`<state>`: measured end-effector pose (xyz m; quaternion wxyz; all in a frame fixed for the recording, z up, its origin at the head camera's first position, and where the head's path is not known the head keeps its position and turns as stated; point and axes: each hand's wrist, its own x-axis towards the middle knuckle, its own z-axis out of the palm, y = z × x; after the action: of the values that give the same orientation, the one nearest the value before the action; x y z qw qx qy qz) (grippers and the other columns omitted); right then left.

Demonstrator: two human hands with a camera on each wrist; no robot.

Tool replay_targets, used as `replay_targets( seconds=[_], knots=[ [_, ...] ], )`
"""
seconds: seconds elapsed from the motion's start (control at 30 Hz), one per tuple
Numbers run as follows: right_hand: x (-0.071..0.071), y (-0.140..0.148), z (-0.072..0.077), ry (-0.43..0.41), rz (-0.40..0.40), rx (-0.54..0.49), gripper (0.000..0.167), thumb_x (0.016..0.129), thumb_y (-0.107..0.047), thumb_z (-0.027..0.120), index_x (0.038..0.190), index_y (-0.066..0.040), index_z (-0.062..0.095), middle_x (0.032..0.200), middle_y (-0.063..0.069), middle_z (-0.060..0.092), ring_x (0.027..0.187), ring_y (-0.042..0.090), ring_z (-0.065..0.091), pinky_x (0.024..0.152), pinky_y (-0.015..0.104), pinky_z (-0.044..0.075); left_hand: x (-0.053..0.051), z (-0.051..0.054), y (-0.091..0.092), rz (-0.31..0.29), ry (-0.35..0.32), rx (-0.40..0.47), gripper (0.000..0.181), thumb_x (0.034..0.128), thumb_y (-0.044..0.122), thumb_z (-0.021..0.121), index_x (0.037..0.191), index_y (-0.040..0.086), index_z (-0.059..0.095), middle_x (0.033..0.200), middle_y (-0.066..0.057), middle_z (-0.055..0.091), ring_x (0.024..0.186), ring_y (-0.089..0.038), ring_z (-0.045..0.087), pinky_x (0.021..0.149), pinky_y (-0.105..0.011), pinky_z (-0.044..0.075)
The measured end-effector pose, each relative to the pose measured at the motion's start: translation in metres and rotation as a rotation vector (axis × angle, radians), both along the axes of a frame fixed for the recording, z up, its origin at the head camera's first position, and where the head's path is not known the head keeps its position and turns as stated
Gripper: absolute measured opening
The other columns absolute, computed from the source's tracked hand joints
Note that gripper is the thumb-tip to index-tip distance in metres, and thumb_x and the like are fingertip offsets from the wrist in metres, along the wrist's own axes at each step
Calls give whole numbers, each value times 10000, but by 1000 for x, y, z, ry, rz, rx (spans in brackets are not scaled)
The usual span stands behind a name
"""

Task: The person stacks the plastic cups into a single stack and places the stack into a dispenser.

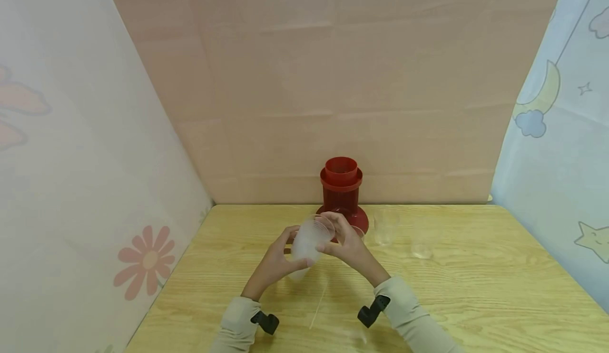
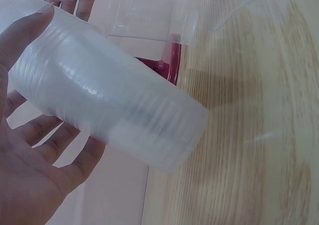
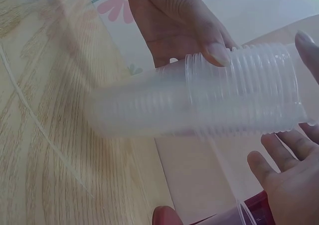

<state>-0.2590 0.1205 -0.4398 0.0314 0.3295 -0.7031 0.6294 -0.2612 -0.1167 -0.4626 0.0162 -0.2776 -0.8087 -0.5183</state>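
A stack of nested clear plastic cups [image 1: 308,244] is held tilted above the table between both hands, its rims toward the upper right. The left hand [image 1: 275,260] grips the stack from the left, thumb on one side and fingers on the other, as the left wrist view shows of the cups [image 2: 114,90]. At the rim end, the right hand [image 1: 349,244] has its thumb and fingers around the top cups. In the right wrist view, the left thumb presses on the ribbed rims [image 3: 239,90], with the right hand [image 3: 294,185] beside the rim end.
A red cylindrical holder [image 1: 340,194] with a round base stands behind the hands, near the back wall. Clear cups stand right of it, one [image 1: 383,231] nearer and another [image 1: 422,247] farther right. A thin pale strip [image 1: 319,305] lies on the table in front.
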Motion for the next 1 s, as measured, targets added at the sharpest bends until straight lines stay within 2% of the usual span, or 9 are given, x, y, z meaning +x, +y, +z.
replay_targets(
  seconds=[0.23,0.4,0.57,0.67,0.77,0.9,1.0],
  knots=[
    [-1,4,0,15,22,11,675,911,-100,739,1460,-71,347,1511,182,438,1420,325,379,1132,339,336,-1,0,1,0,-9,4,740,834,307,831,1454,235,432,1309,-5,580,1175,-207,547,946,-458,474],
    [-3,7,6,31,6,14,671,908,-76,737,1458,-76,354,1499,192,443,1406,335,398,1132,469,321,-4,1,2,10,-5,5,744,828,305,837,1450,235,434,1310,-15,579,1170,-211,547,943,-457,477],
    [-2,13,12,22,-37,38,677,911,-148,747,1462,-110,356,1505,163,446,1399,349,403,1107,581,316,-4,2,2,30,-23,-2,749,818,320,845,1443,259,437,1298,-4,576,1165,-202,536,960,-461,461],
    [-1,19,15,29,-87,54,680,907,-203,758,1457,-120,366,1501,155,458,1383,357,423,1072,609,352,-4,2,2,35,-30,-6,752,815,328,846,1442,251,437,1293,-14,574,1163,-213,532,963,-473,457],
    [-1,26,15,41,-122,51,690,901,-186,764,1457,-97,366,1492,146,472,1367,368,437,1043,611,385,-3,1,2,38,-36,-7,756,809,334,849,1438,237,440,1290,-23,574,1162,-222,531,961,-478,457],
    [0,33,15,37,-124,28,698,896,-113,760,1464,-69,356,1494,163,464,1361,370,434,1027,610,396,-1,1,2,39,-40,-3,755,802,326,855,1431,231,449,1280,-26,580,1159,-225,535,956,-478,458],
    [1,36,16,30,-129,23,700,896,-122,761,1467,-78,358,1496,167,460,1361,367,431,1019,619,396,-1,-1,1,29,-40,10,751,800,316,857,1428,236,454,1275,-21,584,1155,-223,539,955,-499,455]
  ],
)
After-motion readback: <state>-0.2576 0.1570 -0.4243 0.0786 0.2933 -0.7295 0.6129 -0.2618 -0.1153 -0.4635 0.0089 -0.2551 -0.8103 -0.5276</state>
